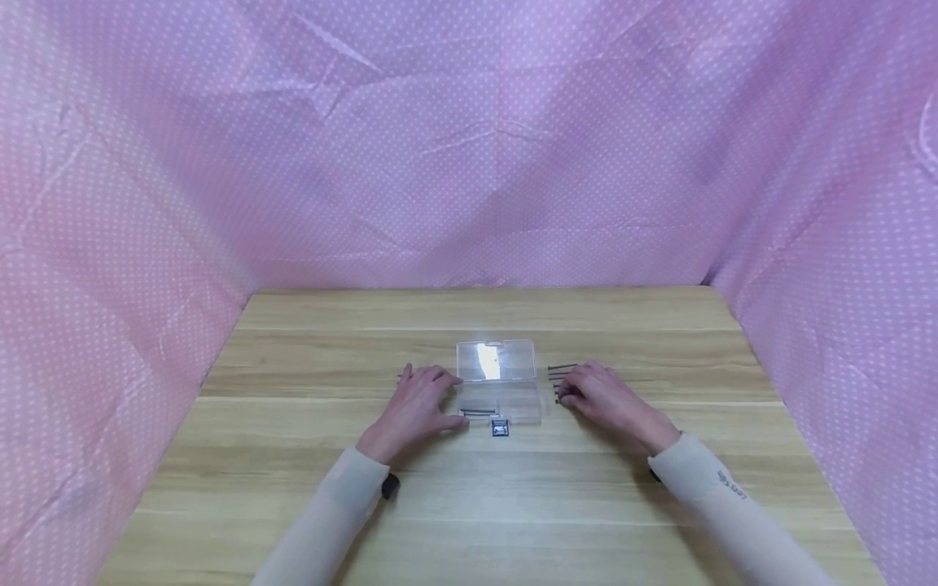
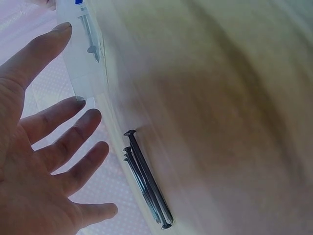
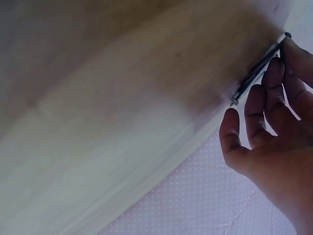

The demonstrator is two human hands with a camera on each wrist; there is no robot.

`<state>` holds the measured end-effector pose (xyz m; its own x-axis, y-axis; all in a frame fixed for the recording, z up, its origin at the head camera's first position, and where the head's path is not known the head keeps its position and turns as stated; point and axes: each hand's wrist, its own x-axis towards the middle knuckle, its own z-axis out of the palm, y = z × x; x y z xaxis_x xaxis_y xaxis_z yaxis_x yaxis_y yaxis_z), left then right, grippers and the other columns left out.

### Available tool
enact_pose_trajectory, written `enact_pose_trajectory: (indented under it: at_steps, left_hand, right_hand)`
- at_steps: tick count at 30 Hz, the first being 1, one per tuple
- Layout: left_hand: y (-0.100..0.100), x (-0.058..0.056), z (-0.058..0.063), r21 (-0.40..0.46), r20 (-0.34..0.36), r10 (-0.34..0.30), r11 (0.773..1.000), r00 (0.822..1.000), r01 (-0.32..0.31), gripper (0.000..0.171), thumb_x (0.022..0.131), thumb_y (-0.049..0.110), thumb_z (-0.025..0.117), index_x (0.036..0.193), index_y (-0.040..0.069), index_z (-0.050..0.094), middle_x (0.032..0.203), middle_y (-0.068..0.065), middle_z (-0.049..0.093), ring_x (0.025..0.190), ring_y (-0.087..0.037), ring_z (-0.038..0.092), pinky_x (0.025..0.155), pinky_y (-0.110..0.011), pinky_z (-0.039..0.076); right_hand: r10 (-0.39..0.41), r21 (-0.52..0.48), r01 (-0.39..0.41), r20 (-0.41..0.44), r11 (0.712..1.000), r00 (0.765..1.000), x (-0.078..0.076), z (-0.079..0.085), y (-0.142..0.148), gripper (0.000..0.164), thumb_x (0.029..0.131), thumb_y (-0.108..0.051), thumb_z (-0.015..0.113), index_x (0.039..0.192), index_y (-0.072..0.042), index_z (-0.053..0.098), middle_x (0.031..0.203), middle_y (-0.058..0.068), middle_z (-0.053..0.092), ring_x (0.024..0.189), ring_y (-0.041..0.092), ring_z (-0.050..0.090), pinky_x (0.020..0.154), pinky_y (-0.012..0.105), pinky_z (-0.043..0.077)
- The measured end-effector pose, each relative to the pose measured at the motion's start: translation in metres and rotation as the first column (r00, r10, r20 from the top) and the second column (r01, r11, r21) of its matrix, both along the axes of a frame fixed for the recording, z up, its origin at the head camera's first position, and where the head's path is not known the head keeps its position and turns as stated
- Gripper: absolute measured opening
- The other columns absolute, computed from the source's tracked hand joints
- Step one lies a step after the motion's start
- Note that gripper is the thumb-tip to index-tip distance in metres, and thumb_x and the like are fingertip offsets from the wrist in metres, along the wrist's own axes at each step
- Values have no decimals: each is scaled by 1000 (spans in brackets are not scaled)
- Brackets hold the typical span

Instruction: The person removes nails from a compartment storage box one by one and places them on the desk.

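A clear plastic box (image 1: 519,404) lies on the table with its lid (image 1: 513,360) raised toward the far side. Dark nails (image 1: 478,413) lie in its left part, and a small dark clasp (image 1: 500,428) hangs at the front. My left hand (image 1: 414,407) rests at the box's left end, thumb and index finger touching it, fingers spread and fairly straight. Below that palm lies a bundle of nails (image 2: 146,183). On the other side, my right hand (image 1: 604,399) has bent fingers at a row of nails (image 1: 563,374), seemingly pinching the nearest nail (image 3: 259,68); its thumb's contact is partly hidden.
The wood-grain table (image 1: 469,513) extends around the box. Pink dotted cloth (image 1: 469,163) hangs behind it and along both sides. A dark object (image 1: 391,487) shows at the left cuff.
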<state>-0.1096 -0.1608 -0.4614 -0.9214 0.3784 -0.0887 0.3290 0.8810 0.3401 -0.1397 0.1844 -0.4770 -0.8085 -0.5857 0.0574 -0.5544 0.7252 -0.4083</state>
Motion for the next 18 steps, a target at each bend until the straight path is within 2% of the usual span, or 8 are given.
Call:
enact_pose_trajectory:
  at_steps: [6,12,18]
  left_hand:
    - [0,1,-1,1,-17,1,1000,1000,-1,70,79,54,86,133,12,68,132,-10,65,132,-34,54,120,-69,20]
    - [1,3,-1,3,-25,1,1000,1000,-1,70,78,53,87,131,12,69,132,-10,65,130,-34,55,120,-69,20]
    - [3,2,0,2,-15,20,1000,1000,-20,69,79,52,87,132,11,68,132,-10,64,131,-35,54,120,-69,19]
  right_hand:
    - [-31,-91,31,3,995,1000,-2,11,-1,9,90,-10,79,97,-10,76,96,2,71,96,28,64,92,52,52]
    - [-76,-171,73,-11,983,997,1,20,-3,9,91,-7,77,99,-9,75,101,6,71,103,34,63,94,59,49]
    - [-59,-259,35,-85,965,995,4,24,-13,10,90,-5,77,100,-8,76,102,5,73,102,33,65,93,57,50]
